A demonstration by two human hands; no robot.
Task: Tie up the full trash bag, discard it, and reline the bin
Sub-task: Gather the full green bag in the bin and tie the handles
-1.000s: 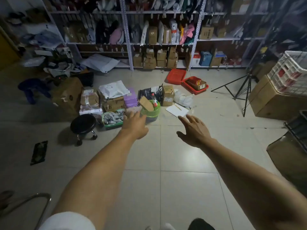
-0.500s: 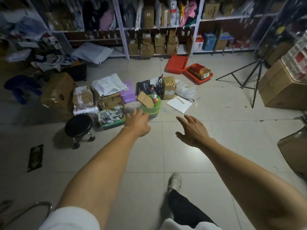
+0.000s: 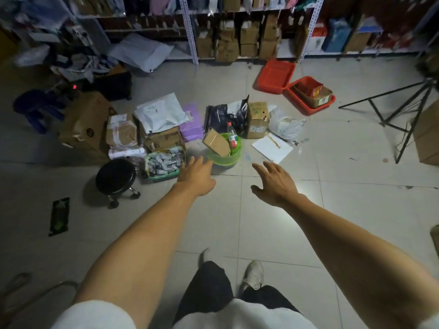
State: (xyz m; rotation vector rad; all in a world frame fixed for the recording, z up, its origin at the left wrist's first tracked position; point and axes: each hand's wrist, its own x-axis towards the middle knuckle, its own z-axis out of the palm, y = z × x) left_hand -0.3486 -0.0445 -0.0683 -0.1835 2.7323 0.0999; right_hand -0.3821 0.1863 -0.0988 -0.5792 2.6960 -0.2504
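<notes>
From the head camera, the small bin [image 3: 225, 160] with its green trash bag [image 3: 236, 148] stands on the tiled floor [image 3: 237, 222] and serves as the landmark. The bag is stuffed: a brown cardboard box [image 3: 216, 142] leans out of the bin's left side, and a plastic bottle with a red cap and label [image 3: 232, 136] stands upright just right of that box.

The left hand [image 3: 197, 176] is stretched out toward the bin, its fingers straight and slightly apart, fingertips close to the bin's near left rim; whether they touch cannot be told. The right hand [image 3: 273, 182] hangs to the right of the bin, apart from it, palm down, fingers spread and relaxed, holding nothing.

Left of the bin sits a green basket of small wrapped items [image 3: 164, 163], and further left a black round stool on casters [image 3: 116, 176]. Right of the bin lies a white notepad with a pencil on it [image 3: 272, 148]. Behind the bin stand a black bag [image 3: 225, 112] and a small carton [image 3: 257, 119]. Far behind, to the right, are two red trays [image 3: 276, 76].
</notes>
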